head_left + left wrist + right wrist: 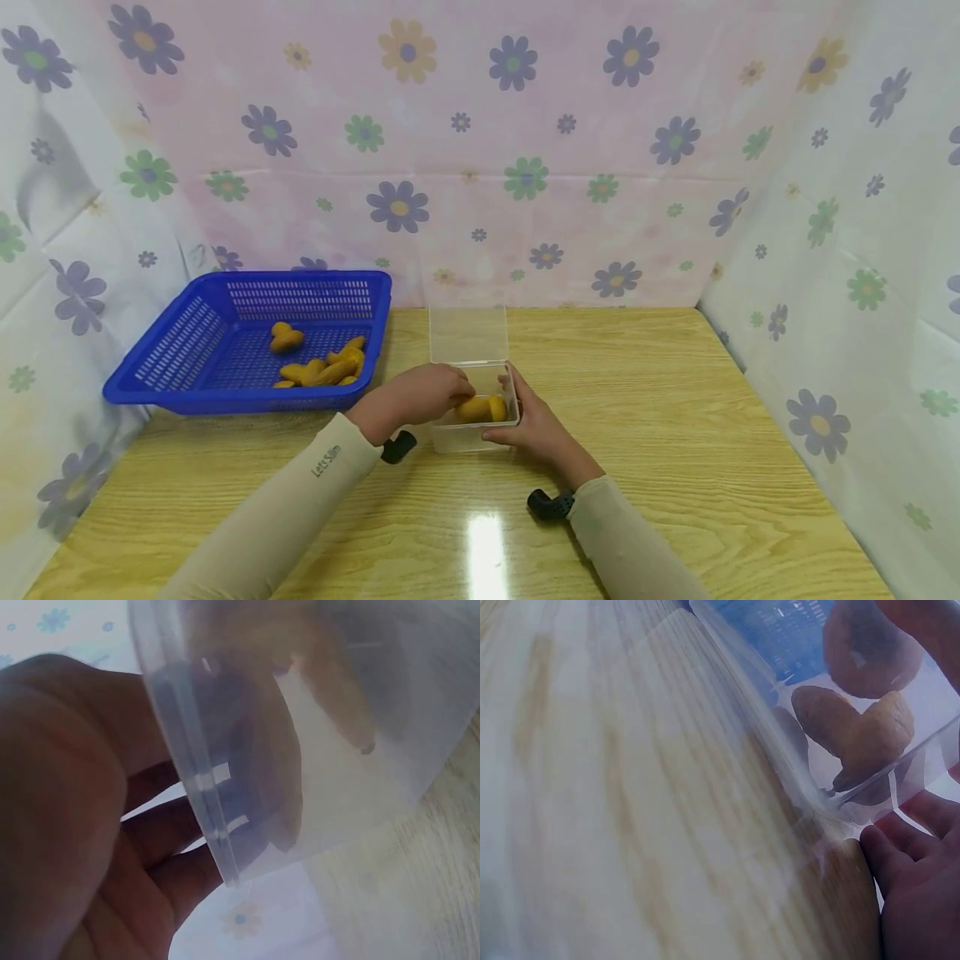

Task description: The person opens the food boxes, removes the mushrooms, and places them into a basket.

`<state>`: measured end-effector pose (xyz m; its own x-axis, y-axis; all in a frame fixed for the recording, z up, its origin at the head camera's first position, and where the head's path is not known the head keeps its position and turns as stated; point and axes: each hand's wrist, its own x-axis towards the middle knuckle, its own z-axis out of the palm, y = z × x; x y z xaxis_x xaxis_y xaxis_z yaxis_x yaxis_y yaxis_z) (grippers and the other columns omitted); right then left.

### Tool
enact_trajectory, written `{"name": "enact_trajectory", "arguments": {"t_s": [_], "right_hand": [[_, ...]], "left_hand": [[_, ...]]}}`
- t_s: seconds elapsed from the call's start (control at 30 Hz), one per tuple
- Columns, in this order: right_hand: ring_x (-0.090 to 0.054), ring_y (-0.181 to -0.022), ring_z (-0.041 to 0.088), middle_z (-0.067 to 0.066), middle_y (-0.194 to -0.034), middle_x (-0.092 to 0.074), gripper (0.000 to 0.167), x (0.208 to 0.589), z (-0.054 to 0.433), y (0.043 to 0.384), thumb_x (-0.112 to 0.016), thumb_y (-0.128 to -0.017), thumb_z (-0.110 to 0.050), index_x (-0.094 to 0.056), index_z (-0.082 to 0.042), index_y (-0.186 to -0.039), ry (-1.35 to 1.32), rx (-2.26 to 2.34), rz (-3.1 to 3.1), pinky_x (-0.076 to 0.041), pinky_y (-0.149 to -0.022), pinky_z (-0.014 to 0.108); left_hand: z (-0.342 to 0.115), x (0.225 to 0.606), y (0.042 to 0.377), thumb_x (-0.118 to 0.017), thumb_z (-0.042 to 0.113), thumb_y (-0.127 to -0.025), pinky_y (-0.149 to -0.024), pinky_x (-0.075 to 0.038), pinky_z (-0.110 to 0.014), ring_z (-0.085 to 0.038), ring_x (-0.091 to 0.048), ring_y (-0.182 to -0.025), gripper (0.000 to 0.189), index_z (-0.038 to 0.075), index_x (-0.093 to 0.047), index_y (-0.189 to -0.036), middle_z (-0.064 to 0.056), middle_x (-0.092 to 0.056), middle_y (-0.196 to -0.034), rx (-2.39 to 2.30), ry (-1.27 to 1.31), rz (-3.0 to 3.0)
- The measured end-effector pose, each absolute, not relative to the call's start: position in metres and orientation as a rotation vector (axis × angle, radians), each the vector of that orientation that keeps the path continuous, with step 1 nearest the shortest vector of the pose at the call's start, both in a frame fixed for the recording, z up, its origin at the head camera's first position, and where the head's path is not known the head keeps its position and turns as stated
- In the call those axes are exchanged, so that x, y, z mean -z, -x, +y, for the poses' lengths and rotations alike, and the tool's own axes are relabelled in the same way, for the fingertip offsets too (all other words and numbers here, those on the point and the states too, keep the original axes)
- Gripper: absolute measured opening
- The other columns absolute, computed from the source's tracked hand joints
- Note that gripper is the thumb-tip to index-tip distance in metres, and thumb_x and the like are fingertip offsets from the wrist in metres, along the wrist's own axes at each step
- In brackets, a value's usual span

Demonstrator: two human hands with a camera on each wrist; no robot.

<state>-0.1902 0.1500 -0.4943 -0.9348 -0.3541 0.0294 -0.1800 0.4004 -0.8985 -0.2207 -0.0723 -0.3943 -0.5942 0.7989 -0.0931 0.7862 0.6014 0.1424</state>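
Note:
A clear plastic box (467, 440) stands on the table with its hinged lid (468, 335) raised at the back. Knobbly yellow-brown roots (476, 409), like ginger or turmeric, lie inside; one forked root (862, 733) shows through the wall in the right wrist view. My left hand (422, 393) reaches over the left rim, its fingertips down on a root; the grip is partly hidden. With thumb in front and fingers along the side, my right hand (542, 427) holds the box's right edge. Through the plastic, the left wrist view shows long root pieces (341, 690).
A blue plastic basket (247, 402) stands at the back left of the wooden table (637, 400). Several more roots (330, 369) lie in it, mostly towards its right side. Flowered cloth (570, 225) hangs behind the table and along both sides.

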Motion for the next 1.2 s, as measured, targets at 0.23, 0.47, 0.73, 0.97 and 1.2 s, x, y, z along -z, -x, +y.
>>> {"name": "enact_trajectory", "arguments": {"t_s": [0.23, 0.47, 0.73, 0.97, 1.2], "right_hand": [[-0.032, -0.144, 0.03, 0.002, -0.16, -0.025, 0.114, 0.496, 0.151, 0.191, -0.082, -0.077, -0.036, 0.003, -0.046, -0.152, 0.491, 1.578, 2.472, -0.034, -0.112, 0.055], [-0.037, -0.141, 0.028, -0.002, -0.159, -0.027, 0.115, 0.495, 0.151, 0.191, -0.083, -0.075, -0.042, 0.003, -0.049, -0.151, 0.469, 1.564, 2.488, -0.039, -0.11, 0.052], [-0.043, -0.137, 0.026, -0.001, -0.16, -0.024, 0.116, 0.495, 0.151, 0.191, -0.083, -0.073, -0.044, 0.002, -0.048, -0.152, 0.469, 1.589, 2.456, -0.042, -0.107, 0.052], [-0.045, -0.134, 0.031, 0.002, -0.159, -0.026, 0.117, 0.494, 0.15, 0.191, -0.083, -0.074, -0.04, 0.0, -0.037, -0.156, 0.466, 1.587, 2.459, -0.043, -0.105, 0.052], [-0.041, -0.138, 0.03, 0.0, -0.159, -0.027, 0.115, 0.496, 0.149, 0.191, -0.083, -0.073, -0.045, 0.001, -0.048, -0.152, 0.468, 1.584, 2.468, -0.041, -0.107, 0.053]], "left_hand": [[-0.075, 0.391, 0.221, -0.054, 0.013, -0.099, -0.096, -0.052, -0.037, -0.02, -0.064, -0.11, 0.026, 0.011, -0.069, -0.121, -0.004, -0.069, -0.116, -0.306, -1.337, 2.649], [-0.076, 0.383, 0.221, -0.054, 0.011, -0.099, -0.098, -0.051, -0.039, -0.022, -0.063, -0.114, 0.03, 0.01, -0.065, -0.127, -0.005, -0.067, -0.121, -0.459, -1.39, 2.629], [-0.081, 0.379, 0.223, -0.053, 0.014, -0.1, -0.097, -0.052, -0.039, -0.023, -0.063, -0.114, 0.031, 0.01, -0.063, -0.129, -0.006, -0.065, -0.124, -0.509, -1.416, 2.668], [-0.091, 0.37, 0.224, -0.053, 0.016, -0.1, -0.098, -0.052, -0.041, -0.024, -0.062, -0.115, 0.032, 0.011, -0.063, -0.13, -0.006, -0.064, -0.127, -0.61, -1.356, 2.715], [-0.104, 0.363, 0.226, -0.054, 0.017, -0.1, -0.096, -0.053, -0.041, -0.024, -0.062, -0.116, 0.032, 0.012, -0.062, -0.131, -0.005, -0.064, -0.126, -0.693, -1.255, 2.759]]}}
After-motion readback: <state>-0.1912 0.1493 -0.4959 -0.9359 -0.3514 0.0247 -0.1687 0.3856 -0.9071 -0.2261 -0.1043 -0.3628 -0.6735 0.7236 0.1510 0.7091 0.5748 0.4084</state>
